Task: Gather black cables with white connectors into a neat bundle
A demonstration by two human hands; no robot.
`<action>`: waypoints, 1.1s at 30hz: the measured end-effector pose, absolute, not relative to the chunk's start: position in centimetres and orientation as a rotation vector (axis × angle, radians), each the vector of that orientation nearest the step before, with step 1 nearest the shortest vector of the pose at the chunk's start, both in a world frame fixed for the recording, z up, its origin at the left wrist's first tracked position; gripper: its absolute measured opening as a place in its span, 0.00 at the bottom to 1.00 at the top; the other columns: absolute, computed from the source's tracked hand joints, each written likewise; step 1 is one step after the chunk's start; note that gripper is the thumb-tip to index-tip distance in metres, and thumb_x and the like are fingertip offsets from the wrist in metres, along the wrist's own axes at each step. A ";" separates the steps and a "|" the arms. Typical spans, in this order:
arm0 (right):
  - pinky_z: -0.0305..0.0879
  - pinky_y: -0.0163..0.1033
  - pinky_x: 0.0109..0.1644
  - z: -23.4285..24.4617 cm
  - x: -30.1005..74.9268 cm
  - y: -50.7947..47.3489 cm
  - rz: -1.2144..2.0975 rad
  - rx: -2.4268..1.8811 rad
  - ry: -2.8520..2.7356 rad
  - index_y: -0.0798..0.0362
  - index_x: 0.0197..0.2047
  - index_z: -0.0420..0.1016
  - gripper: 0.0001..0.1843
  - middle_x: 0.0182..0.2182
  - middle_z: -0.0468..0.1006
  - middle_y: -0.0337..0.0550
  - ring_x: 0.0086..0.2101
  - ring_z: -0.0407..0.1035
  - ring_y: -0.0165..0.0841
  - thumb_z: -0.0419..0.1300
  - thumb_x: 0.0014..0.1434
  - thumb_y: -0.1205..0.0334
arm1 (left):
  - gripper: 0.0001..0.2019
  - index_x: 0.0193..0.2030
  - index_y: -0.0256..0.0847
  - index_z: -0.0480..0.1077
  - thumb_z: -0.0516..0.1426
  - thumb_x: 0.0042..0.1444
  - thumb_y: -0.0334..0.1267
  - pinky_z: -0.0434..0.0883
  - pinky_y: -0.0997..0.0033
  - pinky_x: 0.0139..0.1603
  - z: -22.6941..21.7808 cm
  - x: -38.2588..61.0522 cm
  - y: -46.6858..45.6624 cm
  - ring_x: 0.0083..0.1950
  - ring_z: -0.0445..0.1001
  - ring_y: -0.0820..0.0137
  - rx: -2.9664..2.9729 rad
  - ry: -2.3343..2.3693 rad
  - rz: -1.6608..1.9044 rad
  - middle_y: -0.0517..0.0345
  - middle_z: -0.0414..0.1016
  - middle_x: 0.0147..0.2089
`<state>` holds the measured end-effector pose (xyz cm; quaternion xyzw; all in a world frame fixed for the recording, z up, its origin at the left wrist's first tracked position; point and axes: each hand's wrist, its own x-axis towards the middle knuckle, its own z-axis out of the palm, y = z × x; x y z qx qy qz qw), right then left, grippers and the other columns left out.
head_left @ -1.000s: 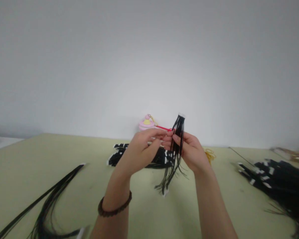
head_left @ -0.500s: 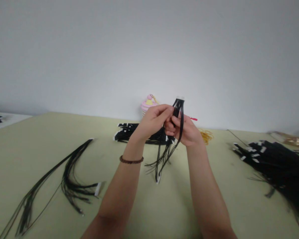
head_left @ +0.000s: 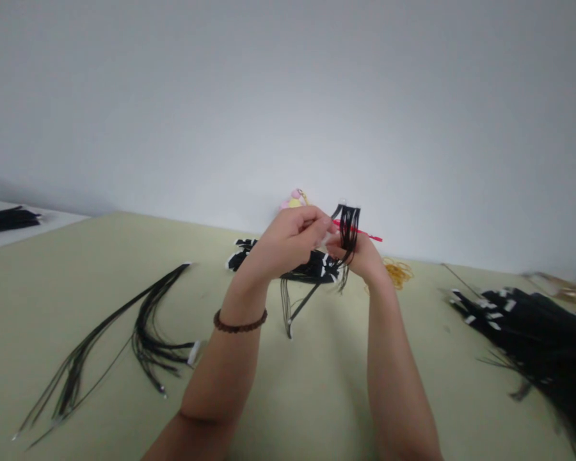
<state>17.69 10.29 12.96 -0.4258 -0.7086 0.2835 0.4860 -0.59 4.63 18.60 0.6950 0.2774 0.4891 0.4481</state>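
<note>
Two bare forearms rose from the near edge over the green table (head_left: pixel 317 397), and one brown bead bracelet (head_left: pixel 240 321) circled the left wrist. To the left lay one loose wire bundle (head_left: pixel 125 326), fanned out, its white plug just beside the left forearm. To the right, well apart, sprawled one big heap of black wires (head_left: pixel 532 320).

Higher up, the two hands met above the table. The right hand (head_left: pixel 360 256) was closed around one held wire bundle (head_left: pixel 348 225), whose top stood upright while its strands hung down to the tabletop. The left hand (head_left: pixel 288 242) pinched thumb to fingertips on the near end of one red strip (head_left: pixel 367 235), which crossed the bundle.

Behind them lay one stack of wires (head_left: pixel 312 266), one tangle of yellow bands (head_left: pixel 397 272) and one pink toy (head_left: pixel 295 198). Far left, a fourth lot of wires (head_left: pixel 7 219) rested on a white surface.
</note>
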 end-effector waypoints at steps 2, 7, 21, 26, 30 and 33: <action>0.61 0.35 0.29 12.7 18.7 10.6 0.657 -1.071 -1.676 0.57 0.24 0.74 0.07 0.20 0.73 0.38 0.23 0.65 0.29 0.64 0.43 0.61 | 0.08 0.31 0.35 0.68 0.53 0.57 0.37 0.48 0.83 0.15 19.0 -0.7 3.9 0.20 0.53 0.82 1.548 0.560 1.145 0.65 0.54 0.22; 0.64 0.35 0.30 12.7 21.9 10.2 0.579 -1.141 -1.521 0.57 0.27 0.76 0.12 0.20 0.74 0.39 0.23 0.67 0.29 0.62 0.46 0.55 | 0.05 0.29 0.33 0.68 0.54 0.55 0.31 0.47 0.88 0.13 19.8 -1.4 3.5 0.20 0.52 0.83 1.298 0.405 1.167 0.64 0.54 0.22; 0.54 0.33 0.24 13.7 22.2 9.3 0.141 -1.243 -1.049 0.57 0.29 0.74 0.14 0.19 0.70 0.40 0.22 0.63 0.29 0.60 0.48 0.53 | 0.14 0.46 0.30 0.63 0.50 0.51 0.25 0.58 0.95 0.13 19.9 -2.2 3.6 0.25 0.65 0.80 0.503 -0.019 0.910 0.56 0.64 0.26; 0.47 0.31 0.14 14.2 20.4 8.6 0.447 -1.176 -1.181 0.57 0.27 0.72 0.22 0.11 0.61 0.33 0.11 0.52 0.24 0.52 0.56 0.46 | 0.06 0.33 0.31 0.68 0.50 0.55 0.25 0.59 0.87 0.15 19.4 0.7 3.8 0.23 0.62 0.80 0.984 0.257 1.197 0.60 0.60 0.23; 0.55 0.31 0.17 14.8 18.9 8.2 0.578 -1.089 -1.227 0.56 0.28 0.69 0.23 0.16 0.67 0.37 0.13 0.60 0.24 0.48 0.58 0.46 | 0.05 0.31 0.32 0.68 0.52 0.56 0.29 0.57 0.84 0.17 18.7 1.6 4.4 0.22 0.60 0.80 1.163 0.360 1.256 0.61 0.60 0.22; 0.62 0.31 0.22 14.7 19.2 8.3 0.597 -1.080 -1.280 0.56 0.29 0.71 0.20 0.22 0.73 0.41 0.20 0.68 0.27 0.54 0.54 0.46 | 0.07 0.32 0.32 0.68 0.52 0.57 0.32 0.54 0.84 0.16 18.6 0.9 4.5 0.21 0.57 0.80 1.203 0.364 1.224 0.63 0.58 0.21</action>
